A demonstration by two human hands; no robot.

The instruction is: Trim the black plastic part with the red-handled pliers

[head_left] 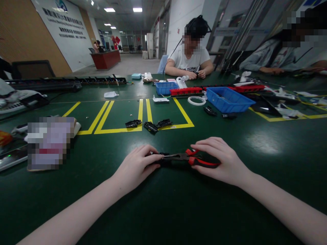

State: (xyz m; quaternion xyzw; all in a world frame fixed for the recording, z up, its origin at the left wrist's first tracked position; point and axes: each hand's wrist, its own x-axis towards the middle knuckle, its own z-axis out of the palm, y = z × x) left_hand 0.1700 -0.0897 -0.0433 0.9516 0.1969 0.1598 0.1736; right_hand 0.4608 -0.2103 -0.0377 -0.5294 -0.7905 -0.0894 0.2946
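Observation:
Around the red and black handles of the needle-nose pliers [204, 162] my right hand [221, 159] is closed. The pliers' long jaws point left and meet my left hand [143, 162]. Its thumb and fingers pinch a small black part [161, 155] at the jaw tips, mostly hidden by the fingers. Whether the jaws grip the part I cannot tell. Both hands are low over the green table [168, 211]. Beyond them several black plastic pieces [151, 127] lie on and beside the yellow tape lines.
A blue bin [227, 99] stands right of a white tape roll [196, 100]. Behind are a smaller blue bin [166, 88] and a red strip [186, 91]. A blurred box-like object [51, 144] lies at left. Across the table sits a person in a white T-shirt [189, 59].

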